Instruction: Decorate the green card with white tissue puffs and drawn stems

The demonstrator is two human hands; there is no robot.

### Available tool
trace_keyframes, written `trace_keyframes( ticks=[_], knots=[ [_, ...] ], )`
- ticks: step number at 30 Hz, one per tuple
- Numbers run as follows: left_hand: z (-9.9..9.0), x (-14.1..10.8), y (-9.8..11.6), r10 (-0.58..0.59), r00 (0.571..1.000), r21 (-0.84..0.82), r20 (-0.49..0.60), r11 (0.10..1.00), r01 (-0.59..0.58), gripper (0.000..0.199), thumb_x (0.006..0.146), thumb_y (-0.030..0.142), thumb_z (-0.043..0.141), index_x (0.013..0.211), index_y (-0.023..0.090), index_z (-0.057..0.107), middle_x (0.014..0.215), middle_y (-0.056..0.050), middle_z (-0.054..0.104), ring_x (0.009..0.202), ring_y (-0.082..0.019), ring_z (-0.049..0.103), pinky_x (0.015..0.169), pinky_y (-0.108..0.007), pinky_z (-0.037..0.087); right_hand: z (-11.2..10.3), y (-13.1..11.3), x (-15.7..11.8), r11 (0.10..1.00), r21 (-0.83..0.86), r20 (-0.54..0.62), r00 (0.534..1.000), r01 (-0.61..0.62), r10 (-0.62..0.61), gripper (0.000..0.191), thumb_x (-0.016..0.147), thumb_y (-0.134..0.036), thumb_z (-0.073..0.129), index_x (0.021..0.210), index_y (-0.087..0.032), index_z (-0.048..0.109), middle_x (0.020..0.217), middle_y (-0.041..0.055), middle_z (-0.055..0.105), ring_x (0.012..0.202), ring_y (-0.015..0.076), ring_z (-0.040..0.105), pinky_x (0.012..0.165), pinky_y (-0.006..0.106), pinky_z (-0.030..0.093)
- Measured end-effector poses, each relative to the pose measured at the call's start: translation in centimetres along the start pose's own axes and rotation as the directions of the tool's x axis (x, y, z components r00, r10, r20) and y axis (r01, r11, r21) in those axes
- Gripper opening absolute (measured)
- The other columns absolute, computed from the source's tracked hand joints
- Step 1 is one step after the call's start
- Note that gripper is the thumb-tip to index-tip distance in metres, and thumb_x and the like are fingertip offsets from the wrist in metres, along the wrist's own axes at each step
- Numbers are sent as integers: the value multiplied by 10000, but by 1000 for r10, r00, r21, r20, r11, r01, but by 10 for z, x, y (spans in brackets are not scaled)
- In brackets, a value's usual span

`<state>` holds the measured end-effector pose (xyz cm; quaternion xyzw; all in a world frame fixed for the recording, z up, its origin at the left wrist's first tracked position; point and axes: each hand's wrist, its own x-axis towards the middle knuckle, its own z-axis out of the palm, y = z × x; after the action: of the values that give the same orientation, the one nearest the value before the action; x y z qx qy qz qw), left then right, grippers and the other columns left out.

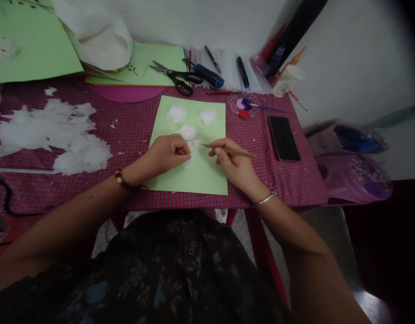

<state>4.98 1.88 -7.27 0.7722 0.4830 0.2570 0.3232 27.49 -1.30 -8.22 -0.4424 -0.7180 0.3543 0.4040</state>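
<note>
A green sheet (pixel 210 180) lies near the table's front edge, with white fluffy tufts (pixel 188 132) on its upper half. Below the middle tuft is a small white piece (pixel 189 161), partly behind my fingers. My left hand (pixel 170 152) rests over the sheet's left side, thumb and forefinger pinched together; what they hold, if anything, is too small to make out. My right hand (pixel 232 164) grips a thin pointed wooden stick (pixel 241 153), its tip directed left at white material just below the middle tuft.
A heap of white pieces (pixel 55 135) covers the table's left side. Behind the sheet are scissors (pixel 180 77), a blue cutter (pixel 207 75) and markers (pixel 243 72). Paint blobs (pixel 243 106) with a brush (pixel 268 108) and a phone (pixel 283 138) lie to the right.
</note>
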Motion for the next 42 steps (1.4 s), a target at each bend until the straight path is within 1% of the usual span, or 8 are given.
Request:
trace_keyframes(
  ticks=[5,10,16,23,27,36,39,42],
  knots=[
    [1,-1,-3,-5,1000,0,4,1000,5,128,713,290,647,645,183,661,643,-1,561,588,-110,480,565,-250,353,-5,7,0,997,-73,14,999,-40,42,229,985,-390,484,934,-206,612,791,10,660,704,143,593,654,296,450],
    [-2,0,-4,-25,1000,0,-14,1000,25,127,719,292,647,646,190,664,670,-7,595,608,-117,503,585,-253,356,-10,5,-1,992,108,-150,986,-61,77,313,981,-491,476,844,-218,542,694,-11,637,582,117,564,568,275,449],
    [-1,1,-3,-52,998,-47,-20,998,51,94,702,269,645,650,191,642,652,3,577,627,-124,500,607,-260,354,-6,6,1,979,194,-170,981,-58,91,322,962,-534,495,878,-227,541,703,-17,632,587,113,574,550,267,467],
    [1,3,-7,-54,998,-50,-36,997,52,85,691,264,637,656,187,629,649,5,562,622,-124,486,603,-266,342,1,-2,-6,977,215,13,1000,-3,1,269,972,-484,499,957,-226,574,805,1,652,685,120,598,622,279,489],
    [2,5,-9,-58,998,-50,-30,997,56,97,697,279,639,669,186,638,654,4,563,617,-122,489,601,-263,340,3,-7,-8,995,76,141,988,58,-69,218,982,-408,506,983,-219,614,848,13,669,739,134,610,668,294,480],
    [1,5,-4,-41,996,-41,-78,998,38,141,753,315,663,711,181,648,667,-2,592,637,-132,513,606,-272,366,7,-8,-2,976,-139,263,956,167,-126,204,1001,-348,457,995,-221,616,912,35,675,801,163,618,724,313,469],
    [-6,7,-7,-33,977,16,-211,999,37,197,838,359,584,762,186,636,736,-14,630,696,-146,537,629,-275,383,10,-6,-3,920,-240,321,920,309,-225,214,1014,-318,424,1017,-213,610,970,63,684,855,185,617,762,331,467],
    [-11,9,-19,-37,950,89,-311,994,68,230,893,344,500,769,187,615,749,-21,631,723,-158,543,662,-290,395,13,-6,-6,774,-432,418,864,462,-282,236,1022,-269,397,1041,-176,613,965,90,679,843,202,591,761,342,438]
  ],
)
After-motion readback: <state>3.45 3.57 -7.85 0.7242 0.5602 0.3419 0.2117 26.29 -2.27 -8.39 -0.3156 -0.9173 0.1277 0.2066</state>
